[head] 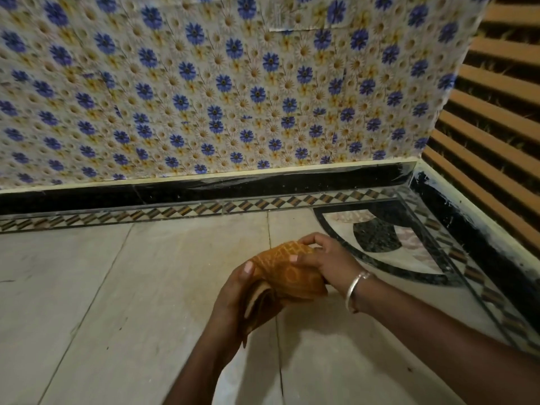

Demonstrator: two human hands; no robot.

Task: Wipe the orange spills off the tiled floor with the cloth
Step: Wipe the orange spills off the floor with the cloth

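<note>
An orange patterned cloth (287, 273), folded into a thick wad, is held up above the beige tiled floor (122, 287) between both hands. My left hand (233, 293) cups it from below and the left, thumb pressed on its top. My right hand (324, 260), with a silver bangle on the wrist, grips the cloth's right end, fingers curled over the far edge. A faint orange-tinted smear (187, 258) shows on the tile to the left of the hands.
A wall with blue-flower paper (222, 92) rises behind a black skirting (204, 190). A chequered border strip runs along the floor's edge. A black and white inlay (377, 235) fills the right corner, beside a slatted brown panel (496, 112).
</note>
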